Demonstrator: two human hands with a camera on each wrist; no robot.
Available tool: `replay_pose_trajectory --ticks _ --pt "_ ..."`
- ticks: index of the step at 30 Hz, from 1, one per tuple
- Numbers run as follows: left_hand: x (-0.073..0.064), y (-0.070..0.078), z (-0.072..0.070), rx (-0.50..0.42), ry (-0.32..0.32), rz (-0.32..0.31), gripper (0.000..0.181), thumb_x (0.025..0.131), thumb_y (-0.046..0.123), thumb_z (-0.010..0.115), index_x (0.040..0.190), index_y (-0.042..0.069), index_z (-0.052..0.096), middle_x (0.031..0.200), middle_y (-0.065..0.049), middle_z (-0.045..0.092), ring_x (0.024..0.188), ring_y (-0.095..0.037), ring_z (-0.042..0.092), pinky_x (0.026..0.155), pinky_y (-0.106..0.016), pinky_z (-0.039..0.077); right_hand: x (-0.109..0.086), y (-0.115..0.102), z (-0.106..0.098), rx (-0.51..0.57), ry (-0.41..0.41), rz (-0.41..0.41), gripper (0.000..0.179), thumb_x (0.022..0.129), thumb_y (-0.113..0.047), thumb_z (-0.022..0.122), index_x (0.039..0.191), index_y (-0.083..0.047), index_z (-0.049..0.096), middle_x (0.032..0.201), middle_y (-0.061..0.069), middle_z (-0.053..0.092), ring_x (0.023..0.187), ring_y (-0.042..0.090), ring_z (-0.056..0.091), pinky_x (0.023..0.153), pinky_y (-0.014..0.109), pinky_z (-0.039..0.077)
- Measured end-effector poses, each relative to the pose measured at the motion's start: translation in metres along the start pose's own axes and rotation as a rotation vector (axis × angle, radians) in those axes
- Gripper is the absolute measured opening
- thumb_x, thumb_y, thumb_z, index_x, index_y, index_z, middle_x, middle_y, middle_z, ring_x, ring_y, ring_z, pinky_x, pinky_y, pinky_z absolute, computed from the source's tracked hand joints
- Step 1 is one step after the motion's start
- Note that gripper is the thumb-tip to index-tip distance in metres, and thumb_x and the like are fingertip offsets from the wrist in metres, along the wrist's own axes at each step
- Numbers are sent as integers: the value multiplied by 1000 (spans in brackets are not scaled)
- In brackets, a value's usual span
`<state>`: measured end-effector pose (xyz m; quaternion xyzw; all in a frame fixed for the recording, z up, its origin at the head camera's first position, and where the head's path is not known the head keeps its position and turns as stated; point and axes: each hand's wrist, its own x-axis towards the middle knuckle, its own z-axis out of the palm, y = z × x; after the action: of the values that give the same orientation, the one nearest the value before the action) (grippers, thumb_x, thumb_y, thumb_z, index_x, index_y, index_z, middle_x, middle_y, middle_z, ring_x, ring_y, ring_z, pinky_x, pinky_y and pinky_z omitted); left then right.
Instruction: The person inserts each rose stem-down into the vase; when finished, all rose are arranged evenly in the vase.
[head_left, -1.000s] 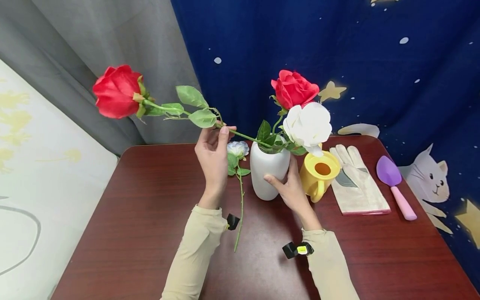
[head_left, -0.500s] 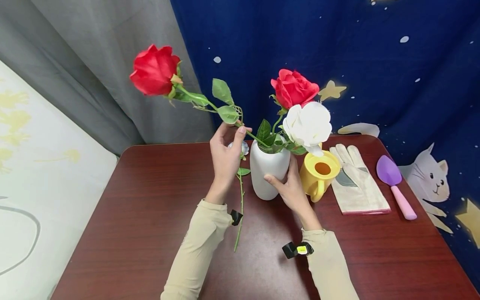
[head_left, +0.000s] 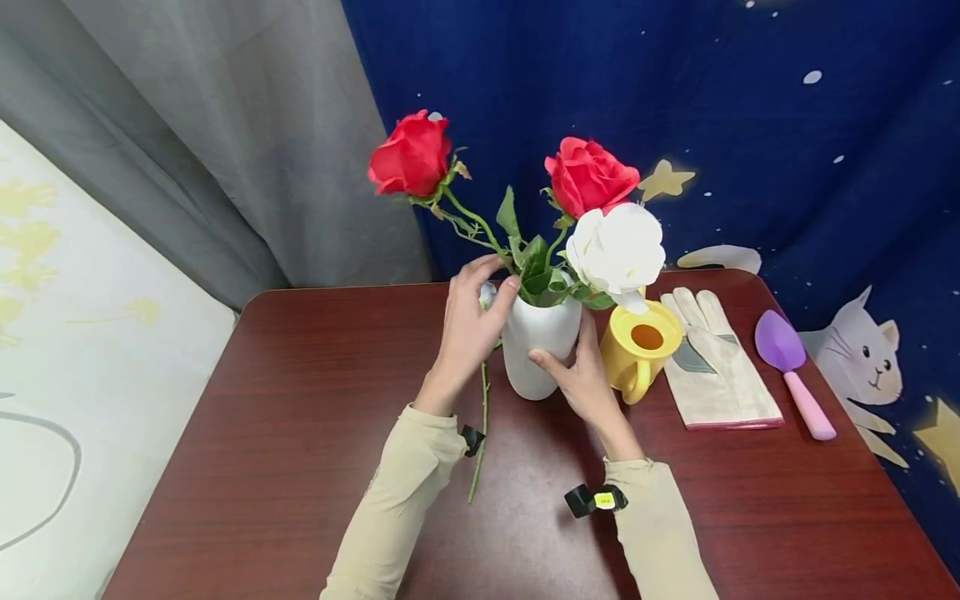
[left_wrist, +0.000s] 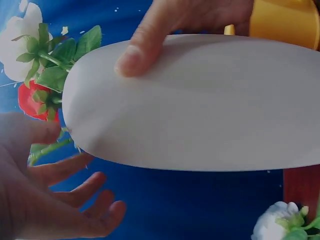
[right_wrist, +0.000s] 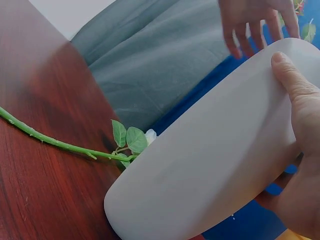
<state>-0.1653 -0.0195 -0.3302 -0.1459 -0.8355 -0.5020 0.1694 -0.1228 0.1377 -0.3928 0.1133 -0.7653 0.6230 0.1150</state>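
Note:
My right hand (head_left: 588,379) grips the white vase (head_left: 536,358) from its right side, thumb across the front; the right wrist view shows this grip on the vase (right_wrist: 200,160) closely. At the vase's mouth, my left hand (head_left: 476,312) has its thumb and fingers apart around the stem of a red rose (head_left: 411,154). In the left wrist view the fingers of the left hand (left_wrist: 55,190) are spread, with a gap to the thumb. This rose leans left out of the vase. Another red rose (head_left: 591,177) and a white rose (head_left: 617,250) stand in the vase, leaning right.
A pale flower with a thorny green stem (head_left: 480,467) lies on the table (head_left: 315,417), partly hidden by the left hand. Right of the vase stand a yellow watering can (head_left: 637,350), beige gloves (head_left: 716,375) and a purple trowel (head_left: 780,342) with a pink handle.
The left hand has moved right and brought the red rose from a flat slant to a more upright lean, its stem deeper in the vase. Its fingers have loosened. The right hand stays on the vase.

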Motion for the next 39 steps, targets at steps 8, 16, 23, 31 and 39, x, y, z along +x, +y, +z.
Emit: replay_pose_trajectory --ticks 8,16,23,31,39 --pt "-39 -37 -4 -114 -71 -163 47 93 35 56 130 6 52 125 -10 53 111 -21 51 86 -43 44 0 -4 1 -12 3 11 84 84 -6 69 146 -3 11 145 16 23 127 23 31 105 42 26" --pt "-80 -81 -10 82 -220 -371 48 92 38 57 127 6 53 116 -15 56 105 -26 55 87 -43 44 0 -2 0 5 9 12 86 83 -9 70 145 -1 12 144 17 24 127 25 31 105 42 26" --pt "-96 -94 4 377 -363 -427 56 89 35 62 130 -1 46 122 -23 49 110 -39 50 87 -52 42 5 28 -1 16 20 9 89 82 -15 72 147 -10 12 146 10 23 128 20 30 106 40 25" --pt "-94 -104 23 495 -376 -473 48 86 33 65 116 -1 51 107 -20 52 97 -39 55 74 -53 46 5 38 1 12 36 -25 88 82 -26 73 147 -16 14 144 4 26 127 16 32 106 39 25" --pt "-87 -113 34 564 -389 -444 31 87 31 65 97 4 52 89 -13 55 86 -35 58 67 -49 48 4 24 0 -11 15 -13 89 83 -14 72 148 -10 11 146 11 22 130 20 28 107 40 23"
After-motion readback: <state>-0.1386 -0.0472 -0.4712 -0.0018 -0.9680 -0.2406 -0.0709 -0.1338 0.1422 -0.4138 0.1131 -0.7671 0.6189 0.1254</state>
